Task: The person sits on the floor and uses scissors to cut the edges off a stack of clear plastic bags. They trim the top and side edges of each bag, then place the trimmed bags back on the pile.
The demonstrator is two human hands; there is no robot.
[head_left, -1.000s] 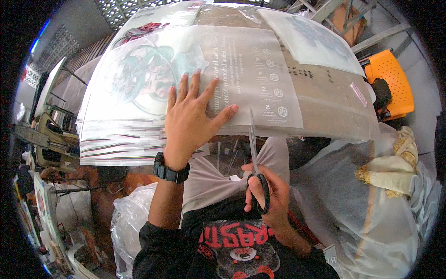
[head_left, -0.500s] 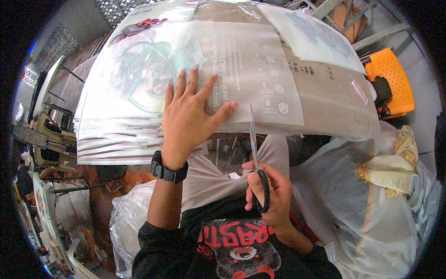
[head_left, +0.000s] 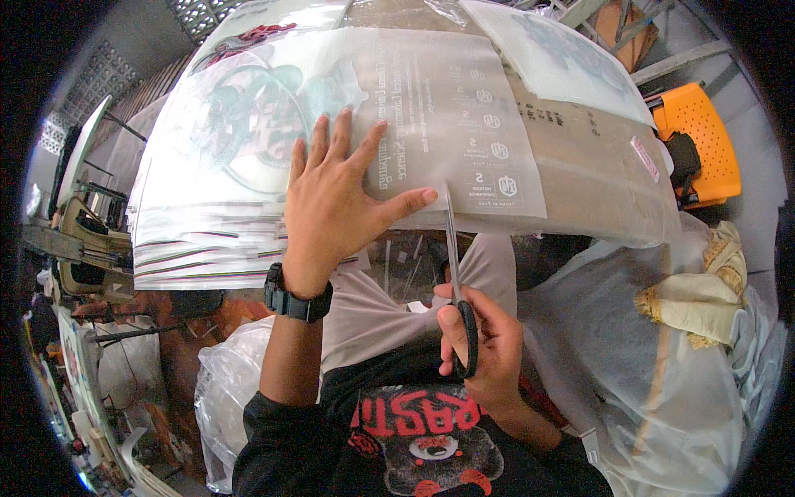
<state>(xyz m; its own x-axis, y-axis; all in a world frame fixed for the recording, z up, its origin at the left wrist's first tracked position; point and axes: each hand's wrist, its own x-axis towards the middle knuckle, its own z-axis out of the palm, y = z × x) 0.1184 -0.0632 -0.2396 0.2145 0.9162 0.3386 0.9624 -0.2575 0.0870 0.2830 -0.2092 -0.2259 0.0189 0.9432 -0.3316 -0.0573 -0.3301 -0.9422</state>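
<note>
My left hand (head_left: 339,195) lies flat with its fingers spread on a translucent printed sheet (head_left: 513,178), pressing it to the table. In my right hand (head_left: 490,340) is a pair of scissors (head_left: 451,248) with black handles, held upright over my lap. Their blades point away from me, look closed or nearly so, and the tips overlap the near edge of the sheet, right of my left thumb. Whether the sheet lies between the blades I cannot tell. To the left lies a stack of printed film sheets (head_left: 207,257) with striped edges.
Brown wrapping under clear plastic covers the table's right side (head_left: 604,190). Another printed sheet (head_left: 555,58) lies at the far right. Beyond stands an orange plastic chair (head_left: 700,141). Clear plastic bags (head_left: 236,398) and cream cloth (head_left: 687,298) sit beside me.
The sheet's print has shifted slightly. My left hand has slid a little up and left, its thumb reaching closer to the scissors. The scissors have hardly moved.
</note>
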